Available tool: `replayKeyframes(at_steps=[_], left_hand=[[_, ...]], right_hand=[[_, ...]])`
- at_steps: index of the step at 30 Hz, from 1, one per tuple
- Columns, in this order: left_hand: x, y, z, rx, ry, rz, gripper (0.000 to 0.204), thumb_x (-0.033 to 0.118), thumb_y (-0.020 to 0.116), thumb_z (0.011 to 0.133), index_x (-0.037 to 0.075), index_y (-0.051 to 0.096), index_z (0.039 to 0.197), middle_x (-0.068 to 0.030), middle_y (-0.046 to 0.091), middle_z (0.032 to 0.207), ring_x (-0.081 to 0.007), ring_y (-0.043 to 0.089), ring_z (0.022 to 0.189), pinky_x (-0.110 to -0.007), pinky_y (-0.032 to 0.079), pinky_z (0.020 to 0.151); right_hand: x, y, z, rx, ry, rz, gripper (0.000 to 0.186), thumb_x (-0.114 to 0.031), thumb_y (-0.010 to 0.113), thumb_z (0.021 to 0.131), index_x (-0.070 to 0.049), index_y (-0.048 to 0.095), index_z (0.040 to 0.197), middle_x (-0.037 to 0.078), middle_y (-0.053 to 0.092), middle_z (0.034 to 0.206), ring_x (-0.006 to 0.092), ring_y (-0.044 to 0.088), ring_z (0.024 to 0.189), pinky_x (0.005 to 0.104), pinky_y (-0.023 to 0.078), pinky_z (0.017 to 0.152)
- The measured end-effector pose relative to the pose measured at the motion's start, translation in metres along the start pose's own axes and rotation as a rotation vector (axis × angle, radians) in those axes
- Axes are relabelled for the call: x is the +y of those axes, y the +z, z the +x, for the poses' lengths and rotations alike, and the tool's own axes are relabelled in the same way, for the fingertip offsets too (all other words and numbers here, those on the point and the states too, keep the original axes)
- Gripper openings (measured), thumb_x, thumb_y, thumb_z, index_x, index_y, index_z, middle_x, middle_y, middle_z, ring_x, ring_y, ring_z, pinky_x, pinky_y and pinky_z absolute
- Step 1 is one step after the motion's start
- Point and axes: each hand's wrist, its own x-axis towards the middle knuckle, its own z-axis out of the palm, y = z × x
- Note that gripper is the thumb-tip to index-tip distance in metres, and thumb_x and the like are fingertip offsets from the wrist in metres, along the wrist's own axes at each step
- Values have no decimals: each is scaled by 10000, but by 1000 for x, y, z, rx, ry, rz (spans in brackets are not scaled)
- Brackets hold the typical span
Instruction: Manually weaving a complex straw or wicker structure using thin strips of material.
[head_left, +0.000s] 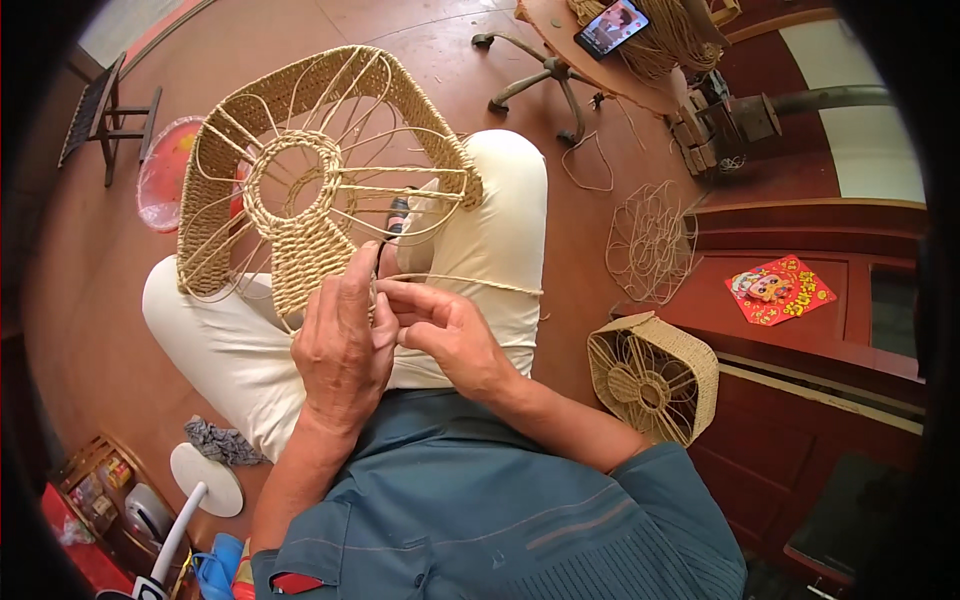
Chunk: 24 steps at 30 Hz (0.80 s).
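A half-woven straw basket (317,215) with a flower-shaped wire frame rests across my thighs. Around its centre runs a braided ring, and one petal (310,265) nearest me is filled with tight weave. My left hand (345,340) is closed on the near end of that petal, fingers pointing up along it. Close beside it, my right hand (450,335) is closed in a pinch at the left fingertips. From there a twisted straw cord (480,283) runs out over my right thigh. The exact spot being pinched is hidden by my fingers.
To the right on the floor sit a similar woven basket (655,380) and a bare wire frame (652,243). A round table (560,40) carries a phone (612,27) and cord bundles (655,50). A stool (108,118) and red plastic-wrapped basin (168,175) stand left.
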Motion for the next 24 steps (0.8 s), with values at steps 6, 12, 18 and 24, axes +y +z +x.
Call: replayKeyframes(at_steps=[6,12,18,24], left_hand=[[-8,-14,-4,-82,-150,-234,578,-8,789,901,91,639,1450,-39,609,907,-161,608,747,-344,505,667],[-15,-26,-4,-109,-342,-503,438,-39,730,960,76,684,1380,-76,674,1040,-171,621,782,-309,519,685],[-14,-36,4,-179,-203,-366,354,-90,688,949,41,711,1277,-104,648,1084,-192,633,797,-323,525,693],[-15,-46,9,-256,-130,-305,199,-98,684,947,0,690,1120,-148,615,1053,-302,649,873,-412,535,746]], right_hand=[[8,3,11,-67,218,443,460,10,568,968,63,643,1418,95,716,1274,146,680,1086,307,551,977],[11,14,17,-16,193,461,337,-179,679,1097,-18,663,1393,44,713,1274,131,682,1140,324,562,1039],[14,16,18,92,100,427,463,-93,724,1045,-53,533,1465,29,704,1207,112,663,1087,290,553,963],[12,16,21,58,135,538,512,-50,714,1003,-53,468,1452,36,684,1157,103,666,1020,289,565,916]])
